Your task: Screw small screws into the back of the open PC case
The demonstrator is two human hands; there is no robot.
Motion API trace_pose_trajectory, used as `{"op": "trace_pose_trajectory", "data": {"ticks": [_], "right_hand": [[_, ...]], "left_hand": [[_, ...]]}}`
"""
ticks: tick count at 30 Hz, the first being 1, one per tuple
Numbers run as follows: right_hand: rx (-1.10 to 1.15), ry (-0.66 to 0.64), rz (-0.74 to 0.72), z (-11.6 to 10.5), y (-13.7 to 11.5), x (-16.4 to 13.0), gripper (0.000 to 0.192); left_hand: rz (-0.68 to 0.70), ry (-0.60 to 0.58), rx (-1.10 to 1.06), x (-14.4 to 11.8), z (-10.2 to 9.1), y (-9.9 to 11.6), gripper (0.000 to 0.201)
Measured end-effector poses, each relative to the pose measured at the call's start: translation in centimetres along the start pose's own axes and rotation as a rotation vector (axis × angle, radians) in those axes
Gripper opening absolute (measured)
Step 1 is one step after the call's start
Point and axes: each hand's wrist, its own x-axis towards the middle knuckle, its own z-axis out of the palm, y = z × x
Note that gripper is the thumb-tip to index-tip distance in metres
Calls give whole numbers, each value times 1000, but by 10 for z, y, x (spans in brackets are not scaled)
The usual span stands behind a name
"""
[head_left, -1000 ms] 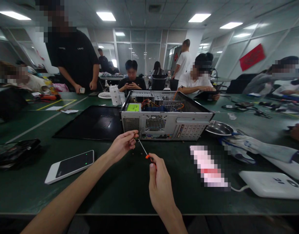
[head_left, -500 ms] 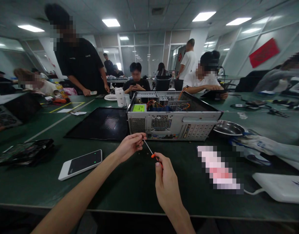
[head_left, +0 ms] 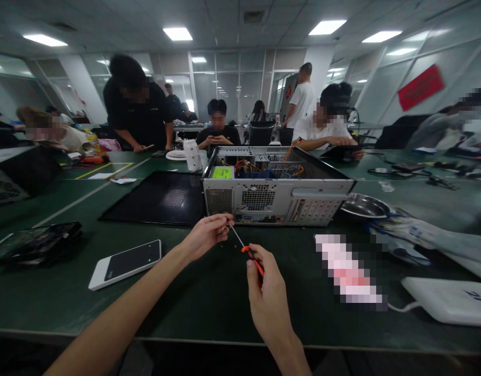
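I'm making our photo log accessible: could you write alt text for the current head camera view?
A right hand holds an orange-handled screwdriver, with the left hand at its tip, in front of an open computer case on a green table. A black panel lies left of the case and a metal bowl right of it; other people are beyond.

Green table point(head_left: 201, 308) carried open PC case point(head_left: 281, 190), black side panel point(head_left: 142, 198) flat just left, metal bowl point(head_left: 367, 206) right, then work gloves point(head_left: 424, 232); white dark-screened device point(head_left: 126, 263) and white box point(head_left: 447, 303) sat nearer front edge.
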Motion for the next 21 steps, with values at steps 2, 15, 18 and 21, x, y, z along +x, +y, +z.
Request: {"op": "trace_pose_trajectory", "data": {"ticks": [2,15,18,21], "right_hand": [[20,-5,-3,0,0,-1,30],[151,-26,85,16,-10,-1,35],[171,-87,107,20,-11,-2,37],[158,-127,107,23,-10,-1,39]], "left_hand": [[8,2,-15,0,-1,1,29],[-37,-63,-55,-9,9,7,29],[-3,-101,-14,-11,9,10,30],[26,-136,24,-14,9,14,31]]}}
